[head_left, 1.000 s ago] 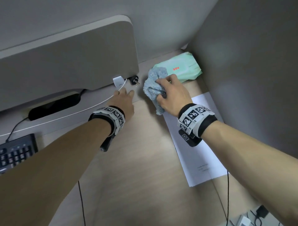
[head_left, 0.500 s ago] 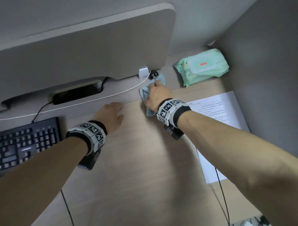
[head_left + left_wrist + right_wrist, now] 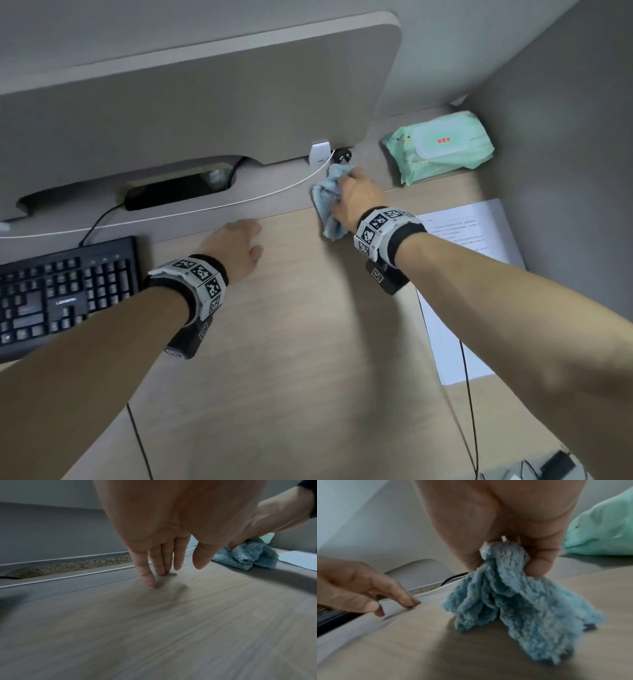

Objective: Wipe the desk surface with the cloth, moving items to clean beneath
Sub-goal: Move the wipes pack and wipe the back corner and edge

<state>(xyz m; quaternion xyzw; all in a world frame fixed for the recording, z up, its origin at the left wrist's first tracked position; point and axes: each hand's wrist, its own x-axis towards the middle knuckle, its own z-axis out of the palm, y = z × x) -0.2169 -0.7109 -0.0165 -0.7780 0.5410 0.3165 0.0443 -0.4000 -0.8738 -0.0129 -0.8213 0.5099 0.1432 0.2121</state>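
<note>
Two hands: both low over the wooden counter [image 3: 291, 342], near its back edge.
Right hand [image 3: 356, 198]: fingers [image 3: 537, 563] curled round a bunched blue cloth [image 3: 327, 202], thumb and fingertips pinching its upper folds.
Cloth position: its lower folds lie on the counter, beside a white cable [image 3: 205, 212] and a dark plug [image 3: 344, 158], in front of the grey panel [image 3: 205, 102].
Left hand [image 3: 236, 246]: fingers [image 3: 145, 566] straight and close together, tips touching the counter where the wood meets the grey back strip; holds nothing.
Keyboard [image 3: 61, 294]: black, left of the left hand, apart from it.
Wipes pack [image 3: 442, 147]: green, in the back right corner, near the cloth but not touching.
Paper sheet [image 3: 466, 274]: white, printed, flat under the right forearm.
</note>
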